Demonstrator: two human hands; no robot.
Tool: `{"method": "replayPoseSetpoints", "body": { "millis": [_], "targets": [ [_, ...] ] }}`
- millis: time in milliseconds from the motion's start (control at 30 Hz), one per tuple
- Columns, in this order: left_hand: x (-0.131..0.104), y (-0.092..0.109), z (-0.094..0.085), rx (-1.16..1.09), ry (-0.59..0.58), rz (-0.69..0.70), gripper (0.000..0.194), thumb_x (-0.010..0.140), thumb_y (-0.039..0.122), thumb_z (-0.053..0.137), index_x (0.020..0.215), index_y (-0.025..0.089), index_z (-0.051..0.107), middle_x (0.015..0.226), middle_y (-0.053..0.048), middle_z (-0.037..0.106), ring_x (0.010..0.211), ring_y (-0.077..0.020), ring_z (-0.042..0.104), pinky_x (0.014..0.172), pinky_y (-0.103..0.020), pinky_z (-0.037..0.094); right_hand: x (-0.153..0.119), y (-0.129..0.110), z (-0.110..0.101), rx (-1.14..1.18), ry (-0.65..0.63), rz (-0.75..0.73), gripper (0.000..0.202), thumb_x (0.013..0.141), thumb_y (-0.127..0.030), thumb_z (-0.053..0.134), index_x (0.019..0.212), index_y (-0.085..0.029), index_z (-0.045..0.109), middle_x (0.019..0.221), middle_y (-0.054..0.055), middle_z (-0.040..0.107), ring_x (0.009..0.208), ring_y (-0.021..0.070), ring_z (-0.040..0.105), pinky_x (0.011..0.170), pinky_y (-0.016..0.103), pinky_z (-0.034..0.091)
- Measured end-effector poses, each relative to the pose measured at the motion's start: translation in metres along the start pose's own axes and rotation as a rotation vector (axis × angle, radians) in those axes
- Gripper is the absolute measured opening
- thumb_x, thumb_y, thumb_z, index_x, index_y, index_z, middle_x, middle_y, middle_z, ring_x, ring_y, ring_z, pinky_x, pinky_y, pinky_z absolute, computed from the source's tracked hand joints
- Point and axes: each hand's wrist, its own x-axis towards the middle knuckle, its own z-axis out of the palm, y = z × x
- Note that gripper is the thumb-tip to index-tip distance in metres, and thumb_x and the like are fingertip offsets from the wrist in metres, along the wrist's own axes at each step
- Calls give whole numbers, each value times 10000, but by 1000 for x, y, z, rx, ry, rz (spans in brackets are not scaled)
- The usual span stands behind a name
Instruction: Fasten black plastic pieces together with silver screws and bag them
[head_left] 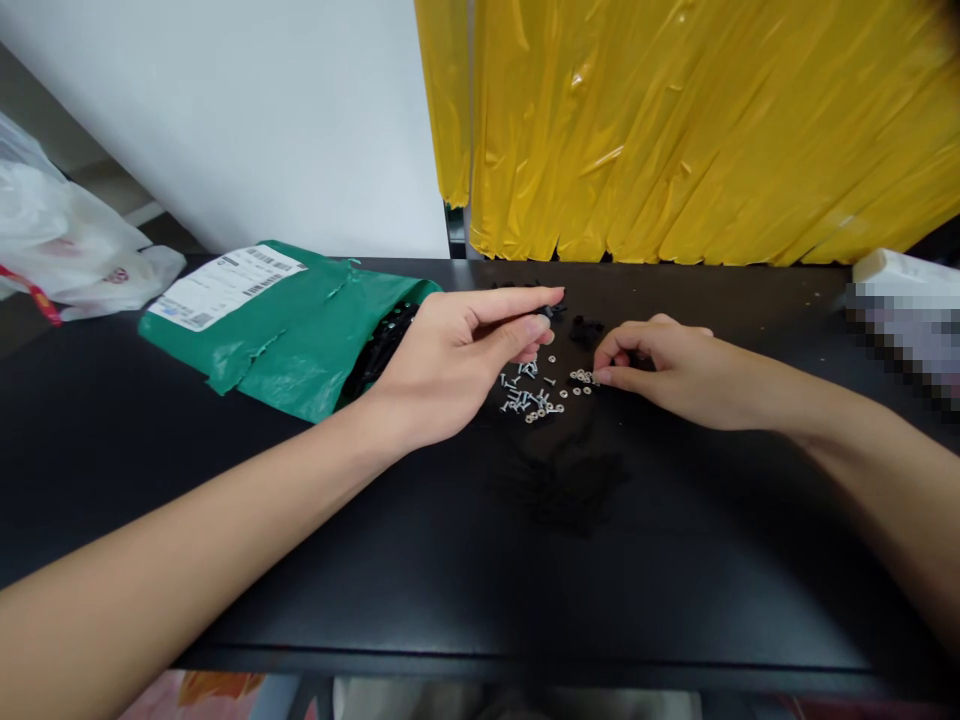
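My left hand is held above the black table, its fingers closed round a small dark piece that shows at the fingertips. Below and beside it lies a pile of silver screws. My right hand is at the table with thumb and forefinger pinched at the edge of a cluster of small round nuts; whatever is between those fingertips is too small to make out. Small black parts lie behind the nuts, between the hands.
A green plastic mailer with a white label lies open at the left, black parts inside. Beyond it is a white plastic bag. Yellow plastic sheeting hangs behind the table. A white object, partly blurred, is at the right.
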Motion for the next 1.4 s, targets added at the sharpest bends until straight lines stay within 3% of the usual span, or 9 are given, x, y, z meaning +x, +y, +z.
{"method": "replayPoseSetpoints", "body": {
  "millis": [133,267,533,633,733,833,1067,1267,1400],
  "targets": [
    [-2,1,2,-48,49,50,250,885,185,870,1134,185,844,830,0,851,807,-157,811,832,-291,676,1,-1,1,-8,6,-12,225,993,-451,598,992,-311,774,881,56,670,1003,330,612,983,527,390],
    [-2,1,3,-88,41,43,121,855,197,893,946,181,815,841,-15,853,810,-177,834,808,-296,691,2,2,4,-5,15,-37,247,991,-487,596,1004,-317,774,908,60,693,1030,339,614,998,549,369],
    [-4,3,5,-160,-11,-16,126,875,98,839,983,162,840,933,-8,874,942,-165,858,866,-249,704,2,6,6,14,63,-106,233,1003,-432,560,961,-293,743,954,59,723,1031,327,640,1012,560,386],
    [-5,3,4,-112,-1,-9,115,874,128,848,983,160,832,900,-10,867,869,-157,849,841,-257,696,-2,-2,-1,177,122,-129,237,1014,-467,613,975,-272,742,938,54,745,899,277,660,870,456,465],
    [-5,3,4,-57,8,-3,116,867,165,861,977,162,822,870,-15,859,811,-152,826,789,-263,673,-8,-16,-7,440,264,-189,291,985,-551,743,954,-264,778,931,44,799,842,240,702,750,386,518],
    [-6,3,4,-22,12,-8,119,843,160,873,947,165,815,831,-6,843,770,-133,793,750,-247,639,-12,-27,-7,618,335,-221,202,915,-488,863,904,-288,832,890,19,828,791,226,755,708,370,590],
    [-10,7,8,46,-17,-37,120,848,219,873,919,173,788,858,-34,840,751,-159,767,718,-293,612,-9,-29,5,784,345,-281,76,917,-374,905,977,-328,898,966,7,877,909,241,835,899,421,706],
    [-12,6,13,-8,-34,-56,117,828,212,872,862,184,764,798,-15,811,717,-150,738,676,-285,579,-9,-36,13,860,371,-305,102,945,-376,883,924,-277,865,865,16,836,811,201,792,790,354,693],
    [-14,6,15,-56,-40,-74,153,806,217,899,826,192,749,765,7,790,688,-134,711,660,-275,561,-9,-40,18,852,399,-342,127,997,-395,823,959,-274,824,962,28,796,874,186,742,787,318,639]
  ]
}}
